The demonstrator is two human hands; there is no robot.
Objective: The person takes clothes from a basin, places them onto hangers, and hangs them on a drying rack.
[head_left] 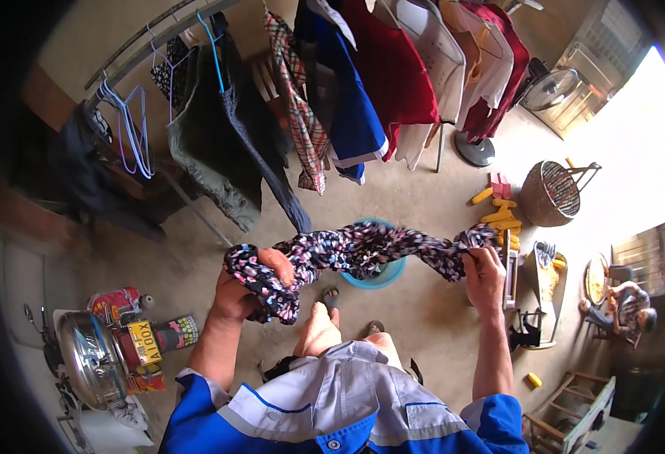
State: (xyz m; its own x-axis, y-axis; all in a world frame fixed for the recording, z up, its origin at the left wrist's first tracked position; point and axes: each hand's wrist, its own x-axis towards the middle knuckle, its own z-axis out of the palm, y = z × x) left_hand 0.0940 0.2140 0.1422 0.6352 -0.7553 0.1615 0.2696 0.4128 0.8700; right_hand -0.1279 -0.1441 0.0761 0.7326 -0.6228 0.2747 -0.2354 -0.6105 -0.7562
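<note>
A dark floral cloth garment, black with pink and white flowers, is stretched out and twisted between my two hands. My left hand is closed around its bunched left end, with folds hanging below the fingers. My right hand grips the other end, and a little cloth sticks up beyond the fingers. Beneath the middle of the cloth a light blue basin stands on the floor; the garment hides most of its inside.
A clothes rail with hung shirts and trousers stands ahead, several empty hangers at its left. Corn cobs, a woven basket and a standing fan are right. A motorcycle stands left; a seated person is far right.
</note>
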